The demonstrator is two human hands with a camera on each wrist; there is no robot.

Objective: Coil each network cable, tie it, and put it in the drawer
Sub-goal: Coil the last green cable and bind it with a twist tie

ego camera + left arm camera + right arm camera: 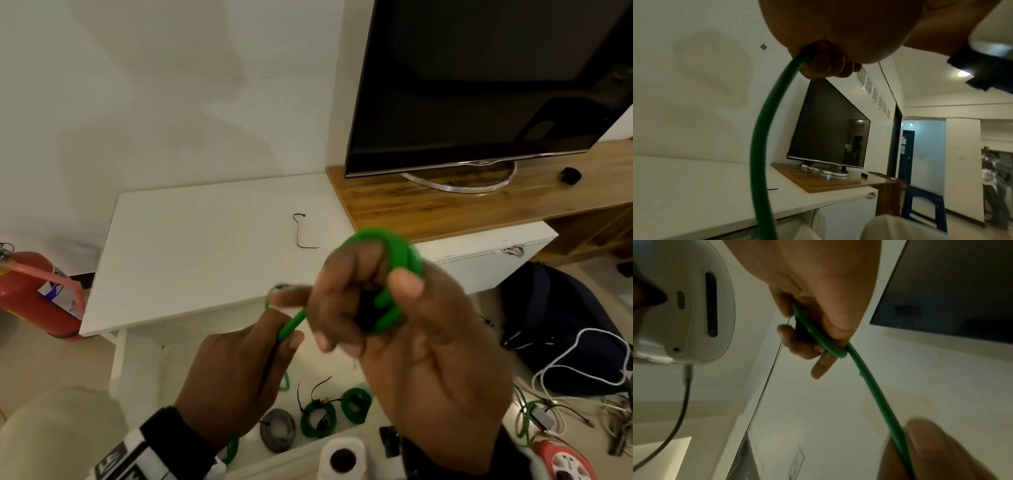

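Observation:
My right hand (370,308) is raised over the white table (191,246) and grips a small coil of green network cable (394,250) wound round its fingers. A straight run of the cable leads down-left to my left hand (284,335), which pinches it between thumb and fingers. In the left wrist view the green cable (760,129) drops from the closed left hand (824,65). The right wrist view has the green cable (869,378) crossing the curled right fingers (793,340). A black zip tie (303,233) lies on the table. Below, the open drawer (301,448) holds tied green coils (317,419) and a grey coil (277,428).
A television (479,85) stands on a wooden shelf (445,202) to the right. A red fire extinguisher (37,294) sits on the floor at left. A dark backpack (561,325) and a tangle of loose cables (555,404) lie at right. A paper roll (342,459) stands near the drawer.

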